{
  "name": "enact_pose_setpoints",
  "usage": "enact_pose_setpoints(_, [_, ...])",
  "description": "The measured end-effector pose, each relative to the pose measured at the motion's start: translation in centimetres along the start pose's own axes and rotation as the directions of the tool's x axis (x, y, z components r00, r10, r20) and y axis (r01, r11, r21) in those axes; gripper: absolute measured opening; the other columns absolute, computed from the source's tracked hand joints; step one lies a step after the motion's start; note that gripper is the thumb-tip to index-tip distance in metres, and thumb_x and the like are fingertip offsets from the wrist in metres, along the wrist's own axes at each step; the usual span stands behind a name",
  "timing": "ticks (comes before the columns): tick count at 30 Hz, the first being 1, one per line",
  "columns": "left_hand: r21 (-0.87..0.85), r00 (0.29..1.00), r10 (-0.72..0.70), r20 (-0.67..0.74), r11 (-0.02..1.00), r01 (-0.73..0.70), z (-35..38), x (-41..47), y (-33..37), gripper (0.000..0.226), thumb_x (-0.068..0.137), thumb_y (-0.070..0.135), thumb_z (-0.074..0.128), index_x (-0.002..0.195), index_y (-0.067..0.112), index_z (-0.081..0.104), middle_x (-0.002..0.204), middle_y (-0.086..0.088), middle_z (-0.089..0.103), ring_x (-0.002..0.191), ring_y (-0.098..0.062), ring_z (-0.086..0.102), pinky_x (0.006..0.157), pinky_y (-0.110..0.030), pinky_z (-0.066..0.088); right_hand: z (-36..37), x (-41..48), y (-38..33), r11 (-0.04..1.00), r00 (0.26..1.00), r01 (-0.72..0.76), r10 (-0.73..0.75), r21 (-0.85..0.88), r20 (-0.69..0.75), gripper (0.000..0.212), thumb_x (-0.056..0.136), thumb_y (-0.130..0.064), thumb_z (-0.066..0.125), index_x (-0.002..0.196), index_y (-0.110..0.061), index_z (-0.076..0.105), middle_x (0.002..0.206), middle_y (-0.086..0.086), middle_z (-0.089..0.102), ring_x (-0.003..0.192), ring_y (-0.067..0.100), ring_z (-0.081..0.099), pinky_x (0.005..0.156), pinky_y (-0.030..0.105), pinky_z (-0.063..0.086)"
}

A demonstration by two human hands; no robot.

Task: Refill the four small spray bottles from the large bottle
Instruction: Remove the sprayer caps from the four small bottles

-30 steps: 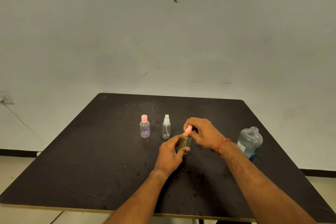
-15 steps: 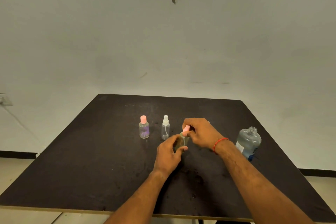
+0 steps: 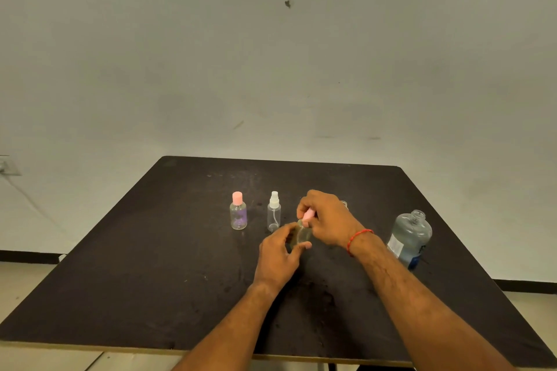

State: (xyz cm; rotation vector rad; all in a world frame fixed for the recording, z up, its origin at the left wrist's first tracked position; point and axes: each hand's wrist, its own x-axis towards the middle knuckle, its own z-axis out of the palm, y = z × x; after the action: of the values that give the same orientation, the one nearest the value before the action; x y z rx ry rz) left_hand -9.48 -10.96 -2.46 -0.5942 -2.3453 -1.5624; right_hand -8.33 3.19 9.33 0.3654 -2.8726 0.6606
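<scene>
My left hand grips a small clear bottle at mid-table, tilted. My right hand pinches that bottle's pink cap at the top. To the left stand a clear bottle with a pink cap and a slim clear spray bottle with a white nozzle, both upright. The large clear bottle, uncapped and partly filled, stands at the right. A bit of another clear object shows behind my right hand, mostly hidden.
Everything sits on a black square table against a pale wall. A wall socket with a cable is at the far left. The table's front edge runs near the bottom of the view.
Both hands stay on the small bottle; it has tilted and dropped slightly lower in my left hand's grip while my right fingers keep working the pink cap.
</scene>
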Motion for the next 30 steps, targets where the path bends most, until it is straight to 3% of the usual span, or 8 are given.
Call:
enact_pose_setpoints(3, [-0.006,1.0,-0.001,-0.006,1.0,0.001,0.01,0.01,0.01,0.042,0.083,0.032,0.082,0.122,0.022,0.07,0.099,0.024,0.067,0.097,0.004,0.065,0.085,-0.009,0.05,0.15,-0.27,0.18,0.996,1.0,-0.011,0.01,0.094,0.015,0.032,0.073,0.0,0.07,0.093,-0.023,0.065,0.097,-0.005,0.059,0.093,0.011,0.056,0.082,0.028,0.052])
enact_pose_setpoints(8, [-0.005,1.0,-0.01,-0.011,1.0,0.01,0.05,0.02,-0.09,0.04,0.083,0.03,0.083,0.119,0.022,0.07,0.101,0.019,0.069,0.097,0.004,0.065,0.087,-0.011,0.051,0.56,-0.34,0.31,0.984,0.98,-0.148,0.159,0.099,-0.119,0.018,0.08,-0.035,0.075,0.084,-0.023,0.062,0.081,-0.006,0.062,0.074,0.009,0.058,0.065,0.022,0.049])
enact_pose_setpoints(12, [-0.001,1.0,-0.015,-0.005,1.0,0.015,-0.07,0.03,0.07,0.041,0.083,0.032,0.083,0.121,0.021,0.07,0.102,0.017,0.069,0.097,0.003,0.065,0.086,-0.01,0.05,0.37,-0.23,0.36,0.996,0.996,-0.069,0.072,0.052,-0.048,0.015,0.077,-0.008,0.07,0.084,-0.021,0.066,0.087,-0.005,0.06,0.08,0.011,0.057,0.076,0.038,0.055])
enact_pose_setpoints(18, [0.002,0.999,-0.027,-0.018,1.0,0.027,-0.06,-0.02,0.24,0.039,0.082,0.028,0.084,0.118,0.02,0.071,0.095,0.026,0.064,0.097,0.01,0.063,0.084,-0.005,0.047,0.42,-0.61,0.26,0.981,0.995,-0.058,0.073,0.185,-0.074,0.039,0.08,-0.02,0.073,0.115,-0.029,0.059,0.1,-0.006,0.061,0.088,0.007,0.059,0.078,0.021,0.053])
enact_pose_setpoints(21, [0.006,1.0,-0.024,-0.016,1.0,0.024,-0.05,-0.03,0.13,0.039,0.082,0.029,0.084,0.118,0.022,0.07,0.096,0.027,0.064,0.099,0.01,0.062,0.084,-0.006,0.048,0.45,-0.5,0.17,0.977,0.976,-0.162,0.179,0.136,-0.12,0.02,0.082,-0.035,0.073,0.093,-0.022,0.063,0.083,-0.007,0.064,0.075,0.007,0.059,0.067,0.021,0.049])
enact_pose_setpoints(23, [0.003,1.0,-0.019,-0.013,1.0,0.019,-0.09,-0.03,0.12,0.039,0.082,0.031,0.083,0.119,0.022,0.07,0.097,0.025,0.066,0.098,0.007,0.064,0.085,-0.008,0.049,0.44,-0.42,0.22,0.982,0.981,-0.149,0.161,0.113,-0.104,0.007,0.083,-0.022,0.072,0.087,-0.02,0.066,0.084,-0.006,0.065,0.078,0.009,0.06,0.072,0.027,0.052])
enact_pose_setpoints(27, [-0.009,0.999,-0.03,-0.013,1.0,0.03,-0.06,0.03,0.0,0.044,0.083,0.034,0.083,0.122,0.021,0.069,0.103,0.017,0.07,0.098,0.002,0.066,0.088,-0.011,0.051,0.27,-0.66,-0.03,0.987,0.998,-0.042,0.05,0.158,-0.049,0.038,0.076,0.004,0.064,0.1,-0.026,0.067,0.102,-0.009,0.061,0.094,0.006,0.056,0.081,0.018,0.048])
enact_pose_setpoints(30, [-0.003,0.999,-0.044,-0.011,0.999,0.044,-0.05,0.09,-0.09,0.046,0.082,0.035,0.083,0.124,0.022,0.069,0.105,0.016,0.07,0.099,0.0,0.066,0.089,-0.012,0.051,0.27,-0.64,-0.29,0.982,0.992,-0.064,0.081,0.176,-0.094,0.04,0.079,-0.007,0.066,0.113,-0.028,0.061,0.108,-0.006,0.059,0.098,0.007,0.056,0.084,0.022,0.05])
